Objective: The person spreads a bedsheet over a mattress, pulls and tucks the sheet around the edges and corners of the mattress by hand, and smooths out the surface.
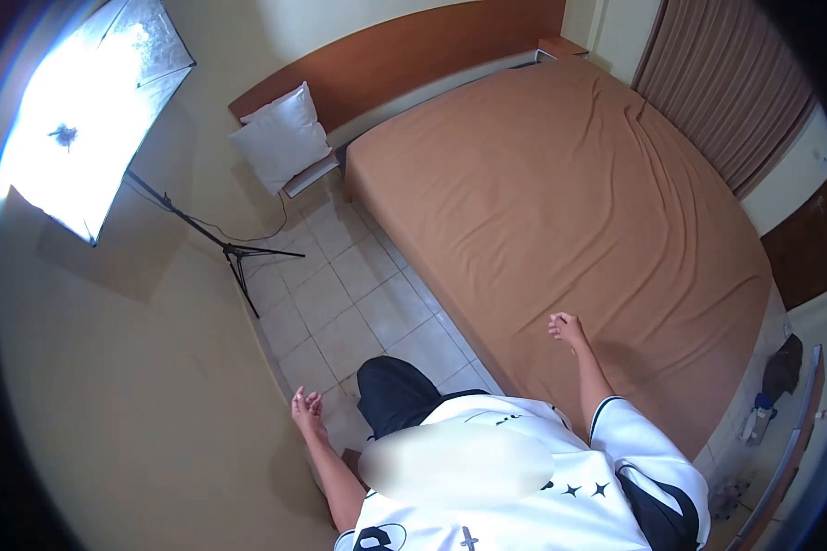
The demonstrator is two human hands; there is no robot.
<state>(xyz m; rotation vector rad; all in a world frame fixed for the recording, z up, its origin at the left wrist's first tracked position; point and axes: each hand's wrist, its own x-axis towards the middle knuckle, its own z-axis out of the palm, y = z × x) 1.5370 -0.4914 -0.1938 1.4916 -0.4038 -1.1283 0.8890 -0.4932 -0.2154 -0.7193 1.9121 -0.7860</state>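
Observation:
My left hand (309, 411) is raised at the lower left, above the tiled floor and near the wall. Its fingers are loosely bent and apart, with nothing in them. Farther right, my right hand (566, 328) hovers over the near part of the bed, which is covered by a brown sheet (533, 193). The fingers of that hand are half curled and hold nothing that I can see. Long wrinkles run across the sheet, mostly toward the right side. Whether the right hand touches the cloth is hard to make out.
A lit softbox (83, 119) stands at the left on a black tripod (234, 250), its cable trailing over the floor tiles (335, 285). White pillows (283, 138) rest by the wooden headboard (386, 64). A brown curtain (721, 87) hangs at the right; a dark bag (782, 367) lies below.

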